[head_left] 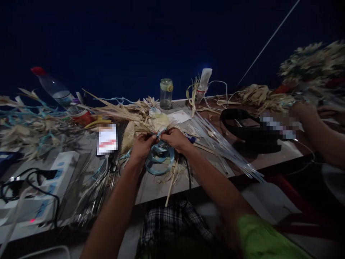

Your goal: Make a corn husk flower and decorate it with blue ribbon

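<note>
Near the front of the table, my left hand (143, 144) and my right hand (175, 139) meet with fingertips almost touching. Both are closed in a pinch on a light blue ribbon (159, 172), whose loose loops hang below them onto the table. Pale dried husk strips (145, 114) lie just beyond my fingers, and some seem to run into the pinch. The exact spot where ribbon and husk meet is hidden by my fingers. A thin straw-coloured stick (171, 185) lies beneath, reaching over the table's edge.
Clear thin rods (229, 147) lie to the right, beside a black strap (235, 114). A glass jar (166, 95) stands behind. Left are a phone (107, 140), a power strip (58, 180), metal wires (90, 205) and a tilted bottle (55, 88). Another person's hand (304, 115) is far right.
</note>
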A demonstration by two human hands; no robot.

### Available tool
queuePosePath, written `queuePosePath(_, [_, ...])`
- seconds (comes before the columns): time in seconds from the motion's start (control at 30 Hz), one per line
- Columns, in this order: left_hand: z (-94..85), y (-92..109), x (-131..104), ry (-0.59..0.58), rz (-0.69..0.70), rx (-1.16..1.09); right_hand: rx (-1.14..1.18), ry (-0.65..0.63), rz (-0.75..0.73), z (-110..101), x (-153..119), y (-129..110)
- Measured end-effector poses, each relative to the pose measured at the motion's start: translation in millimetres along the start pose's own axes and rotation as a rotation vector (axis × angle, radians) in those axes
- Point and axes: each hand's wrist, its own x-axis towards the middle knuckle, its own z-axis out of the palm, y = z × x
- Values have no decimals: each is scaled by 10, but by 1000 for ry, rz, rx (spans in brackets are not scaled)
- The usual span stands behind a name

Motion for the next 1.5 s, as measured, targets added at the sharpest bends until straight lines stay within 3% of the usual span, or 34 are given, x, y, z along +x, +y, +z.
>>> queuePosePath(0.17, [-9, -66, 46, 65, 45, -60, -196, 86, -57, 21, 42, 44])
queuePosePath(0.37, [30, -61, 36, 56, -79, -214, -411, 193, -113, 67, 26, 12])
queuePosePath(0.73, [33, -116, 73, 45, -116, -346, -697, 339, -201, 155, -106, -2])
queuePosePath(1.1, [59, -63, 26, 41, -225, -378, -784, 317, -329, 166, -99, 56])
queuePosePath(1.37, [68, -127, 51, 114, -118, -240, -731, 356, -368, 202, -97, 89])
queuePosePath(1.5, [40, -144, 69, 103, -82, -222, -514, 304, -343, 190, -67, 99])
